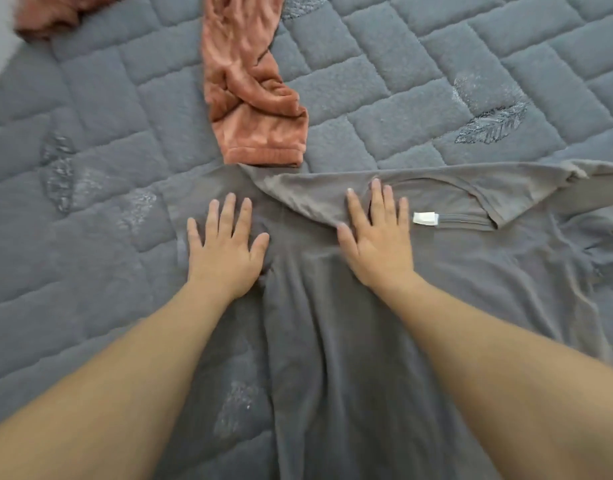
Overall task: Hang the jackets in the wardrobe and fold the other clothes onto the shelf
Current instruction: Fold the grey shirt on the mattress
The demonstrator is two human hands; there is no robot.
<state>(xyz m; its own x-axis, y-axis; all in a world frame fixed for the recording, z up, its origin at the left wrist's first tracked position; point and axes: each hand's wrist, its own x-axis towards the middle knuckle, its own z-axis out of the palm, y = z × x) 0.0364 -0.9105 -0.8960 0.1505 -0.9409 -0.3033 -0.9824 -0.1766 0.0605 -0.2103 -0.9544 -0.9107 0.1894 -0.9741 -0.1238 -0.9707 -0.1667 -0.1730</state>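
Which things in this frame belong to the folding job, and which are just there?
In use now:
- grey T-shirt, spread flat on the bed
- left hand and right hand, both pressing flat on it

Lying about:
- rust-coloured garment, crumpled beyond the shirt, probably waiting its turn
- white neck label
- quilted grey bedcover

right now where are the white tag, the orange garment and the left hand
white tag (425,218), head view, middle of the label at the grey shirt's neckline
orange garment (253,98), head view, its crumpled middle
left hand (225,247), head view, back of the hand, flat on grey fabric
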